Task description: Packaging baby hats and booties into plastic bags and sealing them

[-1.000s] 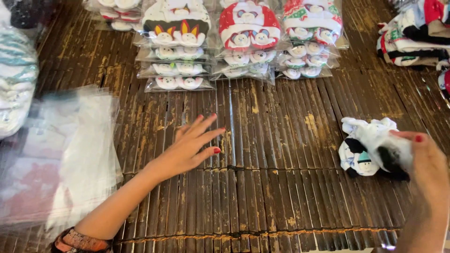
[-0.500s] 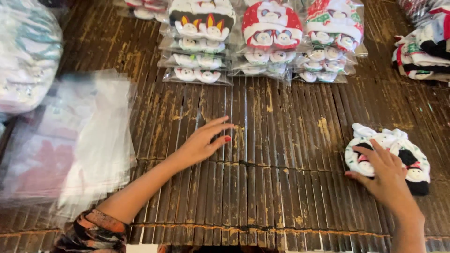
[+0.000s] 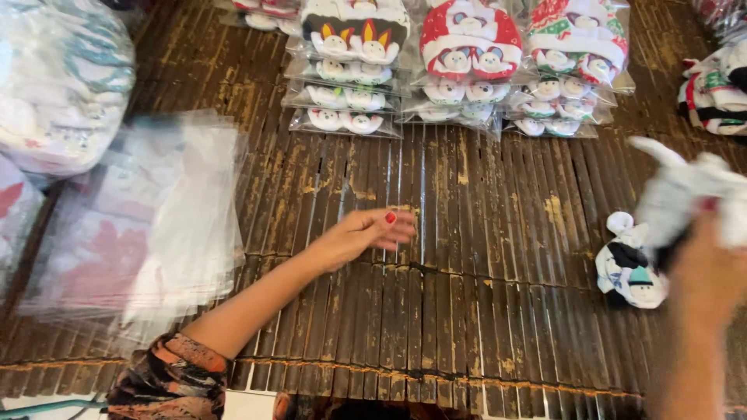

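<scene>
The right hand (image 3: 712, 272) is raised at the right edge of the view, its fingers closed around a blurred white-and-grey soft fabric piece (image 3: 689, 194) held above the dark slatted bamboo tabletop (image 3: 467, 311). A second white, black and teal character-print fabric piece (image 3: 630, 268) lies on the slats just beside and below that hand. The left hand (image 3: 362, 233) rests near the middle of the tabletop, fingers loosely spread and holding nothing. A loose pile of clear plastic bags (image 3: 156, 225) lies to its left, and rows of bagged character-print fabric items (image 3: 451, 70) are stacked along the far edge. To do this well, I judge the lifted piece should be kept gripped firmly but not crushed, and matched neatly with its partner, while the free hand stays flat to steady things.
</scene>
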